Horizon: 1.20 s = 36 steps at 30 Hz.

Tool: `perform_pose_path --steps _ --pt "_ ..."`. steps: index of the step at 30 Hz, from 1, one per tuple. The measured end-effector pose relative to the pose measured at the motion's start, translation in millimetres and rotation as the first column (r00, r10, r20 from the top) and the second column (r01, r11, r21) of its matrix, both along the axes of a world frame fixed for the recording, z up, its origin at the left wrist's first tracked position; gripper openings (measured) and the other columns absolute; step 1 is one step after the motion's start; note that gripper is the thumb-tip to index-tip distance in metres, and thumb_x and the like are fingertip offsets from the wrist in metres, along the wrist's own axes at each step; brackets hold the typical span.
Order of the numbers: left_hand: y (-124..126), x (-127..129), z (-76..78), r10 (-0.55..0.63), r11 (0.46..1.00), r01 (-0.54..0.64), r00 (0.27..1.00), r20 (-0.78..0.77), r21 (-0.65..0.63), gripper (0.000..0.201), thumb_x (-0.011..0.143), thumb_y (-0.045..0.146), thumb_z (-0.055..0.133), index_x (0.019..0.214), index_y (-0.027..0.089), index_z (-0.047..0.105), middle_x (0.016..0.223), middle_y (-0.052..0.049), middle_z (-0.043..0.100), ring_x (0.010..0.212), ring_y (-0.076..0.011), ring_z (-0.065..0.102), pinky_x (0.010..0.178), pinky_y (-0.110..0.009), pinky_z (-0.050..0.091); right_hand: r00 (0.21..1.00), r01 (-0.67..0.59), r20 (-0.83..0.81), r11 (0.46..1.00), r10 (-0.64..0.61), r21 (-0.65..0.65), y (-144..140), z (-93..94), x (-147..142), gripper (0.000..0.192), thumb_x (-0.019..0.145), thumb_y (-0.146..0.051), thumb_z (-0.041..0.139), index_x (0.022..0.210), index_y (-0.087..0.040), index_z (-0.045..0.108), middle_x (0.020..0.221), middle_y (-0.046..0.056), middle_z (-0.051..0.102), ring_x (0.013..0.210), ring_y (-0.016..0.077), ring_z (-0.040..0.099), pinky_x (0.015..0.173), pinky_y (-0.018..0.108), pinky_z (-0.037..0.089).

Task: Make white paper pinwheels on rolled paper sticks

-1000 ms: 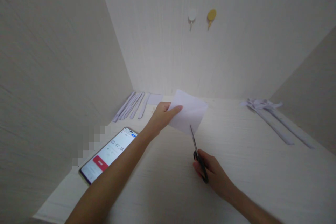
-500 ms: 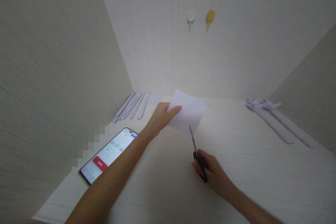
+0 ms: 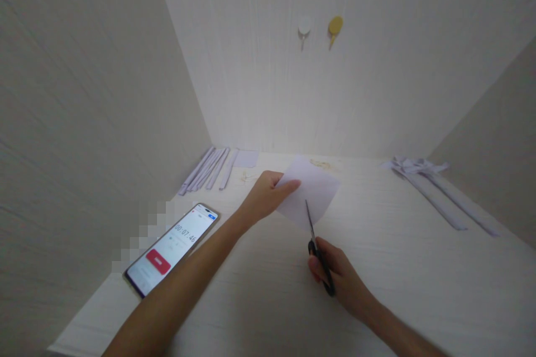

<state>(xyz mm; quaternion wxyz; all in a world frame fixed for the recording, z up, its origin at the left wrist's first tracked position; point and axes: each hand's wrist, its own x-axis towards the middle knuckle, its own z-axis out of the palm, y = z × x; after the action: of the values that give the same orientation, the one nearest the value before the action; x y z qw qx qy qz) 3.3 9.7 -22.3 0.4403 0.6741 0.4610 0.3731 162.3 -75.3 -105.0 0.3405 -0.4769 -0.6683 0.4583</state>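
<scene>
Both the white sheet [image 3: 318, 189] and the left hand [image 3: 268, 195] have slid rightward and nearer the person, so the scissors [image 3: 324, 270] overlap more of the sheet. Over the bench [image 3: 259, 301], that hand's grip pinches the sheet's left side; the right hand [image 3: 341, 276] is wrapped round the black handles. Tan bits [image 3: 320, 164] now show beyond.

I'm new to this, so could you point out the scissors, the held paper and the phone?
Scissors [image 3: 321, 261]: head view, on the black handle.
Held paper [image 3: 317, 187]: head view, near its middle.
Phone [image 3: 173, 245]: head view, on the screen.
</scene>
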Motion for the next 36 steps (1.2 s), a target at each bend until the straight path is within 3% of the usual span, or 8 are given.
perform_pose_path --steps 16,36 --pt "-3.7 1.9 -0.9 -0.019 0.999 0.022 0.997 -0.068 0.034 0.036 0.068 0.045 0.046 0.054 0.012 0.051 0.049 0.001 0.044 0.044 -0.0086 0.04 0.04 -0.019 0.028 1.0 -0.004 -0.02 1.0 0.004 0.016 -0.6 4.1 -0.6 0.037 0.075 -0.054 0.038 0.061 -0.019 0.035 0.052 -0.004 0.037 0.049 0.0093 0.035 0.045 0.023 0.026" --pt "-0.6 1.0 -3.5 -0.003 0.999 0.006 0.996 -0.085 0.04 0.035 0.069 0.043 0.045 0.055 0.012 0.049 0.05 0.001 0.041 0.046 -0.0091 0.041 0.041 -0.02 0.028 0.999 0.017 0.038 1.0 -0.017 -0.006 2.1 -1.9 0.5 0.029 0.077 -0.043 0.041 0.061 -0.019 0.035 0.051 -0.005 0.036 0.047 0.0083 0.033 0.044 0.022 0.025"
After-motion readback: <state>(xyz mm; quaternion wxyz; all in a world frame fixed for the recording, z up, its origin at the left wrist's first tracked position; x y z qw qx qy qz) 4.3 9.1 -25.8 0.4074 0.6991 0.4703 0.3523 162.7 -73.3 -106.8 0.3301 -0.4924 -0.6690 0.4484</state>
